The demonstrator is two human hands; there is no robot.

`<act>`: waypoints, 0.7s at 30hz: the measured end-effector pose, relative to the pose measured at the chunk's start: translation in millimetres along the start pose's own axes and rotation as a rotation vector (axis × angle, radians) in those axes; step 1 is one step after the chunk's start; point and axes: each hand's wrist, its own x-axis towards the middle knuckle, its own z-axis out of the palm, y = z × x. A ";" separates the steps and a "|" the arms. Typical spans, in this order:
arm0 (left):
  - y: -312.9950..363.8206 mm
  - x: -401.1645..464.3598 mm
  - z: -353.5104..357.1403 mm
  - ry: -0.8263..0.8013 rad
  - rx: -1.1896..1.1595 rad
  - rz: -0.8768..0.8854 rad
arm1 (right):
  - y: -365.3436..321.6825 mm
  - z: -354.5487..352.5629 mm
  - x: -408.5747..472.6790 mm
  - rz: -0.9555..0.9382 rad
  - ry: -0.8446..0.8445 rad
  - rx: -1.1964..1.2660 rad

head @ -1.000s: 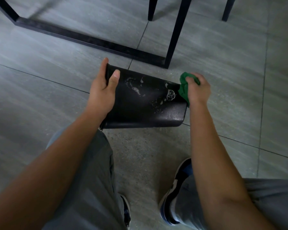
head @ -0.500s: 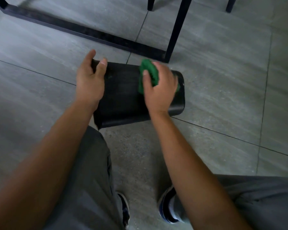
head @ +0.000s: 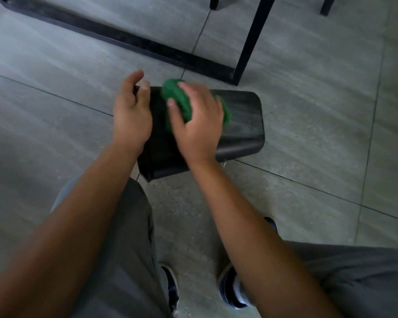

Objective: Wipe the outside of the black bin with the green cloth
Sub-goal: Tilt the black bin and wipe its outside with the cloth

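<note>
Right hand [head: 199, 125] with green cloth [head: 177, 99] now nearer left hand [head: 131, 115] on black bin [head: 241, 118].

Both forearms bare, reaching forward and down from above the knees.

Left hand [head: 131, 118] set at the left end of the black bin [head: 241, 115], fingers loosely curved over its edge. Right hand [head: 199, 125] just beside it, palm down, fingers spread and curled over the bunched green cloth [head: 177, 97], pressing it to the bin's side.
</note>
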 end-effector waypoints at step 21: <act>7.4 -5.8 7.4 -0.005 0.074 0.016 | 64.4 -31.5 28.9 0.455 0.113 -0.226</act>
